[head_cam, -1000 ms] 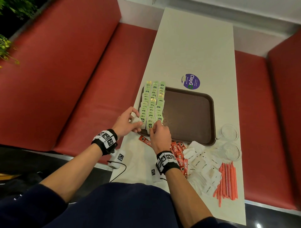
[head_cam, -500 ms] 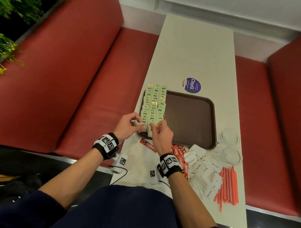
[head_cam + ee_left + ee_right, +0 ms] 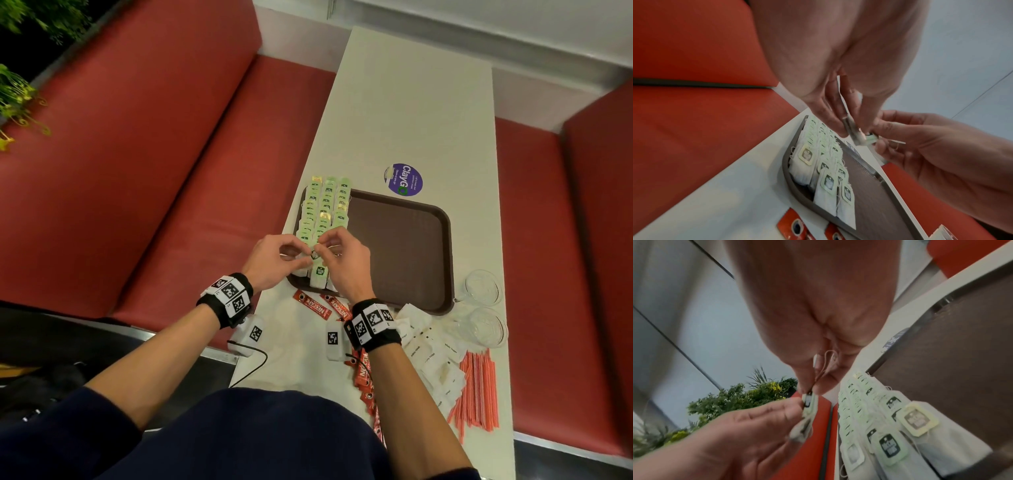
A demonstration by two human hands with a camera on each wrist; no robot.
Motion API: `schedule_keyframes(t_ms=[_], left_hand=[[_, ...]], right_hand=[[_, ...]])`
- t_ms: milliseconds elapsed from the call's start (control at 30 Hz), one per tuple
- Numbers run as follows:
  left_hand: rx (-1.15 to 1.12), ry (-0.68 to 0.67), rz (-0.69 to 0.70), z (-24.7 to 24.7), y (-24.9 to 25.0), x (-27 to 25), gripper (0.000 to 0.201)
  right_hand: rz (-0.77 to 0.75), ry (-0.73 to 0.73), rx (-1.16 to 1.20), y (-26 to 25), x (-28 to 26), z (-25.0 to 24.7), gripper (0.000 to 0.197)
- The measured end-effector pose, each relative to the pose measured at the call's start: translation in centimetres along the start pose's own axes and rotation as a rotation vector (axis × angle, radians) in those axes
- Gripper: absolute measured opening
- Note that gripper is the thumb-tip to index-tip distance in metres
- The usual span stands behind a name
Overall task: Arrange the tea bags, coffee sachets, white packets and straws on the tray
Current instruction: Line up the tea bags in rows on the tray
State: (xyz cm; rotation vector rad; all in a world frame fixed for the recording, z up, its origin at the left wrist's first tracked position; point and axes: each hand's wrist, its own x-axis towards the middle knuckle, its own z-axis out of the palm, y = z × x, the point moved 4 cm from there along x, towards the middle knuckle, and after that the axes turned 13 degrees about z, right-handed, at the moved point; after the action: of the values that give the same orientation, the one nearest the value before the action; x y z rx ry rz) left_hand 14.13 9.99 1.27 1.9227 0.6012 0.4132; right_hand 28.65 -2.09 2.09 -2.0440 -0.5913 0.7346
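Note:
Both hands meet above the near left corner of the brown tray [image 3: 404,246], which holds three rows of green-tagged tea bags [image 3: 325,209] along its left side. My left hand [image 3: 303,260] pinches the white body of one tea bag [image 3: 314,254]. My right hand [image 3: 325,247] pinches that bag's tag and string; in the right wrist view the tag [image 3: 808,400] sits between its thumb and finger. In the left wrist view the held tea bag [image 3: 859,138] hangs above the rows [image 3: 826,178]. Red coffee sachets [image 3: 313,305], white packets [image 3: 431,353] and orange straws [image 3: 478,390] lie on the table.
Two clear glasses [image 3: 483,287] stand right of the tray's near corner. A purple round sticker [image 3: 403,180] lies beyond the tray. The tray's right part is bare. Red benches flank the narrow white table [image 3: 411,102]; its left edge runs close to the tray.
The right hand has left the tea bag rows and risen to meet the left hand. Both now hold the single tea bag together above the tray's near left corner.

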Motion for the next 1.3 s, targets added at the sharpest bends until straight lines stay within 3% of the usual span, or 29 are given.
schedule_keyframes(t_ms=[133,300,467,567,700,900,1100,1233,1300], left_hand=[[-0.020,0.102,-0.052,-0.1,-1.4,0.1,0.018],[0.094,0.100,-0.069,0.4,-3.6,-0.6,0.014],[0.350,-0.036,-0.039,1.3,-6.3,-0.7,0.019],[0.429,-0.129,-0.055,1.8,-7.5,-0.8,0.030],[0.462,-0.157,-0.051,1.8,-7.7,-0.5,0.029],[0.449,-0.140,-0.043,1.7,-7.2,-0.4,0.023],[0.424,-0.074,0.032,1.7,-6.1,-0.6,0.017],[0.490,-0.134,0.104,2.6,-5.3,-0.6,0.022],[0.557,-0.188,0.158,3.3,-5.1,-0.6,0.027]], right_hand=[[0.013,-0.138,-0.118,0.1,0.4,0.6,0.024],[-0.039,-0.202,-0.418,0.4,0.9,2.2,0.012],[-0.117,-0.277,-0.812,0.7,1.2,3.4,0.022],[-0.172,-0.305,-0.942,0.5,1.2,3.9,0.032],[-0.183,-0.299,-1.037,0.3,1.2,5.0,0.039],[-0.194,-0.167,-0.991,0.8,1.0,6.2,0.030],[-0.186,0.002,-0.744,1.5,0.7,5.4,0.031],[0.020,0.191,-0.520,3.8,0.6,2.2,0.028],[0.143,0.212,-0.440,5.4,0.3,1.2,0.035]])
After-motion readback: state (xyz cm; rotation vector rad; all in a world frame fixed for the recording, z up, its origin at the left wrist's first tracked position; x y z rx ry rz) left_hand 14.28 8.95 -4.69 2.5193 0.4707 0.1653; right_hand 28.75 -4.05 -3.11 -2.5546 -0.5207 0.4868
